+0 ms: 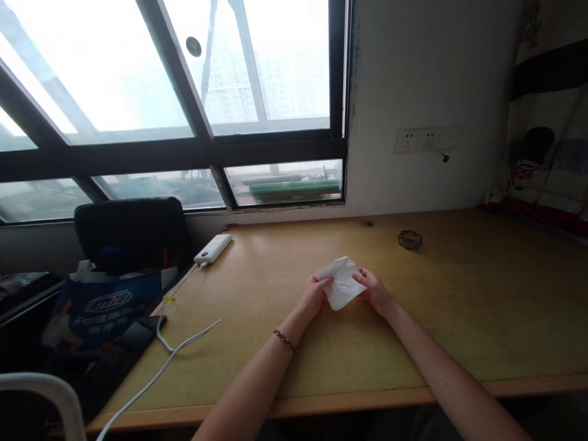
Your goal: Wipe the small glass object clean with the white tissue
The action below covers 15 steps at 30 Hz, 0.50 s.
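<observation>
A white, creased sheet that looks like a tissue [342, 283] is stretched between my two hands, just above the wooden desk [459, 318]. My left hand [316, 293] pinches its left side, thumb on top and fingers behind. On the opposite edge, my right hand [371, 290] grips it the same way, the thumb lying over the sheet. The fingers beneath the sheet are mostly hidden. A braided bracelet [285, 340] circles my left wrist.
A glass ashtray-like dish [410, 239] sits toward the back right. At the desk's left edge lies a white power bank [213, 248] with a white cable [184, 343] trailing forward. A black chair [131, 229] holding a blue bag [108, 306] stands left. Wall sockets [427, 139] are behind.
</observation>
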Each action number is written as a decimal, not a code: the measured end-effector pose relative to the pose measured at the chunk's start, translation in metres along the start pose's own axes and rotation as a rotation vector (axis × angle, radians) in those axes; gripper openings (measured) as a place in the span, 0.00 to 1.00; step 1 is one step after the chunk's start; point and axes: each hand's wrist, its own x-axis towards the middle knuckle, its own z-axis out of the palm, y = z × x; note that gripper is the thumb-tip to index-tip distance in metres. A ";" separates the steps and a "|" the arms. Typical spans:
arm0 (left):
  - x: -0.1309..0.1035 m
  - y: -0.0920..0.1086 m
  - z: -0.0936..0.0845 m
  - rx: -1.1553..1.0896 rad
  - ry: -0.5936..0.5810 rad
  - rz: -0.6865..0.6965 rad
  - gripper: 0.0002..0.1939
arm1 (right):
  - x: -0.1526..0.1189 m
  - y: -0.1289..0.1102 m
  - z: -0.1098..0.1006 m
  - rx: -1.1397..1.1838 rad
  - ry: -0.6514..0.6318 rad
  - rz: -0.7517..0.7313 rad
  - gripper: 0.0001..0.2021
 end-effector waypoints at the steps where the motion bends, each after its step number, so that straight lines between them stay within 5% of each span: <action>1: 0.000 0.000 -0.001 0.016 -0.016 -0.009 0.18 | 0.001 -0.002 -0.003 0.006 0.026 0.008 0.17; 9: -0.005 0.002 -0.001 0.205 -0.161 -0.160 0.16 | 0.008 0.007 -0.012 -0.050 0.051 -0.076 0.19; 15: -0.004 0.001 -0.003 0.293 -0.101 -0.205 0.17 | 0.015 0.013 -0.018 -0.072 0.317 -0.142 0.17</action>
